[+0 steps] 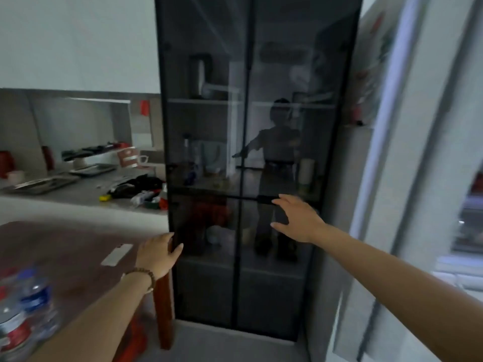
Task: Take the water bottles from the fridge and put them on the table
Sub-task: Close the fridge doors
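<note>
Head view: a dark glass-fronted cabinet stands directly ahead of both hands, its two doors closed, with a bare strip of grey floor at its foot. To the right of the right hand a pale fridge door stands at an angle, its edge near the cabinet's side; shelving shows faintly at the far right edge. The right hand is raised, fingers spread wide and empty, fingertips beside the dark horizontal handle of the cabinet; contact cannot be told. The left hand sits lower, fingers loosely spread and holding nothing, resting at the corner of the brown table, just beside the cabinet's left edge. Water bottles stand on that table, below and left of the left hand, blurred. A cluttered grey counter lies beyond the table.
</note>
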Tool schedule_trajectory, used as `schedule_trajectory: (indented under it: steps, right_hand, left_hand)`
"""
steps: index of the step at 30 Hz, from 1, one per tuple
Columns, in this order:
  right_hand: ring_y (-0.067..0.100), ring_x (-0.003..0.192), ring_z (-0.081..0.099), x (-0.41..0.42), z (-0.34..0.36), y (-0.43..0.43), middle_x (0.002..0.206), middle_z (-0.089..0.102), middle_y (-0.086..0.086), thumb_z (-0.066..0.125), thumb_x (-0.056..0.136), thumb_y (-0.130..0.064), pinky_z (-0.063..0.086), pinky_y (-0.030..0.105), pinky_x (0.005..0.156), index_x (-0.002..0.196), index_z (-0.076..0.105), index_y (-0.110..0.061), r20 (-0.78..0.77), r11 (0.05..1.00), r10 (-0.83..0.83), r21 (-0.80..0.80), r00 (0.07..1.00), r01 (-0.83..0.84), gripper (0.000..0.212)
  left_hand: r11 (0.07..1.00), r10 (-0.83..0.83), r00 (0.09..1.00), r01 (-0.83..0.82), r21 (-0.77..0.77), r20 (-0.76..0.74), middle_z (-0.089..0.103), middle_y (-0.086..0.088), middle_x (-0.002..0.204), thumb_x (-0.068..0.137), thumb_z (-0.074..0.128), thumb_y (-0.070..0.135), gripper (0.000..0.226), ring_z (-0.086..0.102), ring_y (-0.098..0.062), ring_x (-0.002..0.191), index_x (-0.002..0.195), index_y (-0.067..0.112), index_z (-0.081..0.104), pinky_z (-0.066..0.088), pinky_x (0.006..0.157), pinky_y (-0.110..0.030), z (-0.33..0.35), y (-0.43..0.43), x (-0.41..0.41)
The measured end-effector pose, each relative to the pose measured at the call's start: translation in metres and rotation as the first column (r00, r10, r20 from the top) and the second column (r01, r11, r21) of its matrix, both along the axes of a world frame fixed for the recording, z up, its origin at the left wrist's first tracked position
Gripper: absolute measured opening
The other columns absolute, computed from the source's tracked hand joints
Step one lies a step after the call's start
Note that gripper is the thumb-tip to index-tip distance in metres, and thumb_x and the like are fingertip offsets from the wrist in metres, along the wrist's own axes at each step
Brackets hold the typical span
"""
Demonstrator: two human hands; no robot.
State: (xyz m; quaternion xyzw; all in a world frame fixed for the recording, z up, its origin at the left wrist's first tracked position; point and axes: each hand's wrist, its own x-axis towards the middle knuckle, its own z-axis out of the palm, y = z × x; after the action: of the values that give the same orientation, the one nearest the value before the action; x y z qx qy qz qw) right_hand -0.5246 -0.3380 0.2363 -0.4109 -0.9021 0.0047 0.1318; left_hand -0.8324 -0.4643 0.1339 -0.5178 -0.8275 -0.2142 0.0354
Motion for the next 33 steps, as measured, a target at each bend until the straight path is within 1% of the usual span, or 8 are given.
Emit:
schedule_trajectory:
  steps: [4, 8, 12, 15, 19, 21, 26, 33]
  right_hand:
    - [0.019, 0.144, 0.015, 0.082, 0.021, -0.021, 0.157, 0.016, -0.003, 0.052, 0.089, -0.048, 0.021, 0.035, 0.117, 0.146, 0.024, -0.024, -0.116, 0.999, -0.008, -0.051, 0.993, 0.002, 0.068]
    - [0.014, 0.143, 0.018, 0.160, 0.036, -0.046, 0.156, 0.018, -0.007, 0.052, 0.090, -0.045, 0.020, 0.031, 0.115, 0.144, 0.027, -0.029, -0.146, 0.991, 0.107, 0.095, 0.983, -0.094, 0.062]
    - [0.009, 0.143, 0.015, 0.234, 0.045, -0.050, 0.156, 0.018, -0.010, 0.052, 0.090, -0.043, 0.012, 0.025, 0.116, 0.144, 0.027, -0.032, -0.148, 0.971, 0.150, 0.206, 0.977, -0.118, 0.060]
    - [0.006, 0.145, -0.005, 0.276, 0.042, -0.041, 0.158, 0.002, -0.012, 0.046, 0.090, -0.048, -0.004, 0.026, 0.117, 0.147, 0.017, -0.031, -0.039, 0.940, 0.129, 0.323, 0.991, -0.110, 0.067]
    - [0.002, 0.138, -0.031, 0.295, 0.030, -0.027, 0.155, -0.021, -0.011, 0.031, 0.087, -0.059, -0.020, 0.031, 0.112, 0.147, -0.009, -0.031, 0.098, 0.917, 0.110, 0.375, 0.989, -0.139, 0.077]
    - [0.005, 0.139, -0.028, 0.298, 0.023, -0.020, 0.156, -0.018, -0.008, 0.029, 0.088, -0.060, -0.017, 0.036, 0.114, 0.148, -0.009, -0.029, 0.099, 0.901, 0.104, 0.412, 0.990, -0.136, 0.078]
    - [0.009, 0.144, -0.016, 0.307, 0.011, -0.018, 0.160, -0.003, -0.004, 0.034, 0.088, -0.060, -0.004, 0.042, 0.116, 0.150, -0.001, -0.027, 0.015, 0.885, 0.048, 0.462, 0.999, -0.049, 0.079]
    - [0.008, 0.144, -0.019, 0.333, -0.006, -0.029, 0.158, -0.013, -0.010, 0.034, 0.085, -0.066, 0.000, 0.039, 0.120, 0.147, -0.006, -0.037, -0.261, 0.926, -0.041, 0.353, 0.964, 0.135, 0.080]
  left_hand:
    - [0.982, -0.169, 0.985, 0.170, 0.083, -0.019, 0.047, -0.001, 0.142, 0.091, 0.043, 0.050, 0.057, 0.042, -0.019, 0.131, 0.139, 0.019, 0.040, 0.034, 0.109, -0.040, 0.027, 0.046, 0.098]
    - [0.912, -0.350, 0.937, 0.337, 0.234, 0.015, 0.046, -0.003, 0.142, 0.093, 0.046, 0.043, 0.053, 0.040, -0.020, 0.132, 0.139, 0.017, 0.041, 0.031, 0.111, -0.038, 0.055, 0.073, 0.203]
    - [0.806, -0.509, 0.852, 0.422, 0.414, 0.122, 0.042, 0.005, 0.142, 0.095, 0.041, 0.042, 0.048, 0.035, -0.012, 0.133, 0.140, 0.025, 0.038, 0.027, 0.109, -0.027, 0.081, 0.083, 0.292]
    - [0.724, -0.609, 0.786, 0.499, 0.476, 0.104, 0.038, 0.018, 0.132, 0.096, 0.036, 0.041, 0.044, 0.030, 0.002, 0.126, 0.139, 0.032, 0.033, 0.024, 0.107, -0.021, 0.097, 0.083, 0.346]
    - [0.680, -0.673, 0.693, 0.442, 0.585, 0.258, 0.038, 0.022, 0.128, 0.094, 0.032, 0.046, 0.041, 0.034, 0.011, 0.120, 0.134, 0.038, 0.027, 0.025, 0.100, -0.012, 0.106, 0.085, 0.385]
    - [0.688, -0.674, 0.662, 0.399, 0.606, 0.328, 0.035, 0.020, 0.132, 0.092, 0.030, 0.048, 0.055, 0.031, 0.006, 0.125, 0.143, 0.028, 0.025, 0.025, 0.102, -0.015, 0.102, 0.086, 0.392]
    - [0.689, -0.687, 0.632, 0.408, 0.599, 0.359, 0.030, 0.022, 0.126, 0.098, 0.032, 0.036, 0.049, 0.028, 0.008, 0.117, 0.144, 0.022, 0.025, 0.023, 0.075, 0.011, 0.103, 0.081, 0.404]
    - [0.557, -0.793, 0.577, 0.559, 0.614, 0.194, 0.029, 0.018, 0.149, 0.091, 0.029, 0.059, 0.057, 0.023, 0.006, 0.137, 0.142, 0.034, 0.031, 0.022, 0.111, -0.018, 0.087, 0.104, 0.429]
